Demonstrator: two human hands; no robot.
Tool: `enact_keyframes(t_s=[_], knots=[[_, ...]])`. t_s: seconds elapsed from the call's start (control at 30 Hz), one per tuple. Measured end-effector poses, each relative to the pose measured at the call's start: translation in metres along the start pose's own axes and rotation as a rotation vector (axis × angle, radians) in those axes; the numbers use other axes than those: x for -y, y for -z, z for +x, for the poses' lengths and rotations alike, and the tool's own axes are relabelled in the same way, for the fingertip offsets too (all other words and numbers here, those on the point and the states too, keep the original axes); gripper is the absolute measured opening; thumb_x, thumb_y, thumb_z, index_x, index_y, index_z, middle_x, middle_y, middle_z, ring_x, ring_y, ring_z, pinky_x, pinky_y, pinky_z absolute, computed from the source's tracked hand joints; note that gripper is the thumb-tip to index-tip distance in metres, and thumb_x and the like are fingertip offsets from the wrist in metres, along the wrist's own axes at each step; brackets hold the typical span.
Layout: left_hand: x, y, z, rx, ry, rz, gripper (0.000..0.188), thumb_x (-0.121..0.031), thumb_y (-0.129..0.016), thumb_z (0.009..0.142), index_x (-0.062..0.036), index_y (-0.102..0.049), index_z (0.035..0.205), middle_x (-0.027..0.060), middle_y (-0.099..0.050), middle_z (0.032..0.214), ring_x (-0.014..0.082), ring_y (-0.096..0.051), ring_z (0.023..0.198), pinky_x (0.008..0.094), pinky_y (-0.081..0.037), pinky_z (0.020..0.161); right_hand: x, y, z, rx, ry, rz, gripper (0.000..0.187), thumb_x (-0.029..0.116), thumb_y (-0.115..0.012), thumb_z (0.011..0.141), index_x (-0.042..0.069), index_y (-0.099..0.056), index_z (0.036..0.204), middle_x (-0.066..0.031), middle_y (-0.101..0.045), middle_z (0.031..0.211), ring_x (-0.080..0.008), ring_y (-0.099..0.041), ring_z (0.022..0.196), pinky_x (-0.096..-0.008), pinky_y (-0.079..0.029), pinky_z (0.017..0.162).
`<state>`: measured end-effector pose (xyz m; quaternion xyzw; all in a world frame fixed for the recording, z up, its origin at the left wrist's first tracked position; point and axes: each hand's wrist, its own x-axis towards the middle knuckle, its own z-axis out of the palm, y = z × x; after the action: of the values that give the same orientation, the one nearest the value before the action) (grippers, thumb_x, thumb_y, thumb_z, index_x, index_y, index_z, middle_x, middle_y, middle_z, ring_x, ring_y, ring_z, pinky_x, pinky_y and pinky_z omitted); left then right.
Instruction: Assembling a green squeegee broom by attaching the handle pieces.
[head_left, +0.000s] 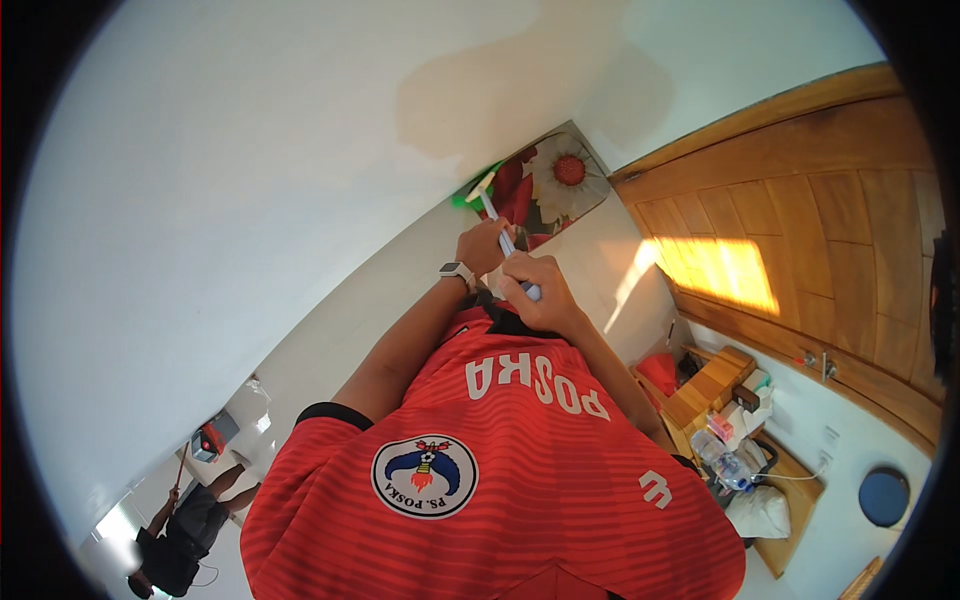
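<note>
Both hands are closed around the pale handle of a broom (490,207). My left hand (482,248), with a watch on its wrist, grips farther down the handle. Nearer my chest, my right hand (541,289) wraps round its upper part, and the light-blue end shows beside it. The broom's cream head and green bristles are down at the left edge of a flower-printed mat (569,190), close to the white wall (300,170). The bristles are blurred, and I cannot tell whether they rest on the mat or the floor.
A wooden door (815,225) with a sunlit patch stands at the right. Below it, a wooden table (790,540) carries a clear plastic bottle (722,462), boxes and a white bag (760,514). Another person (185,535) holding a stick is at the lower left, near a grey-and-red box (213,437).
</note>
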<state>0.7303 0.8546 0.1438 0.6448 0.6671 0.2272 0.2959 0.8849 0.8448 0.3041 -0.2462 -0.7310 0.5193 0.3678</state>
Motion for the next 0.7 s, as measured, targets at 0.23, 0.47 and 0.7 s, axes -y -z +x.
enact_keyframes(t_s=[0.23,0.47,0.7], knots=[[0.051,-0.005,-0.004,0.165,0.047,-0.039,0.021,-0.035,-0.064,0.086,-0.0157,-0.062,0.095,0.0111,-0.067,0.093,0.0348,-0.067,0.089,0.0477,-0.052,0.076,-0.024,-0.026,-0.001,-0.020,-0.250,0.036,0.020,0.006,-0.059,0.089,-0.003,-0.052,0.073,-0.0127,-0.046,0.064,-0.0210,-0.048,0.055,-0.0351,-0.036,0.054],[0.091,-0.024,-0.026,0.233,0.117,-0.037,0.022,-0.032,-0.067,0.081,-0.0164,-0.061,0.096,0.0102,-0.067,0.095,0.0345,-0.067,0.089,0.0463,-0.052,0.076,-0.046,-0.051,-0.013,0.133,-0.277,0.128,0.022,0.011,-0.064,0.088,-0.002,-0.054,0.073,-0.0124,-0.053,0.067,-0.0206,-0.052,0.062,-0.0356,-0.040,0.062],[0.092,0.024,-0.048,0.347,0.141,-0.006,0.023,-0.035,-0.064,0.083,-0.0158,-0.064,0.096,0.0122,-0.070,0.092,0.0357,-0.069,0.089,0.0511,-0.052,0.075,-0.031,-0.061,0.009,0.274,-0.207,0.195,0.022,0.009,-0.063,0.089,-0.002,-0.051,0.074,-0.0115,-0.049,0.066,-0.0230,-0.048,0.064,-0.0355,-0.040,0.065]])
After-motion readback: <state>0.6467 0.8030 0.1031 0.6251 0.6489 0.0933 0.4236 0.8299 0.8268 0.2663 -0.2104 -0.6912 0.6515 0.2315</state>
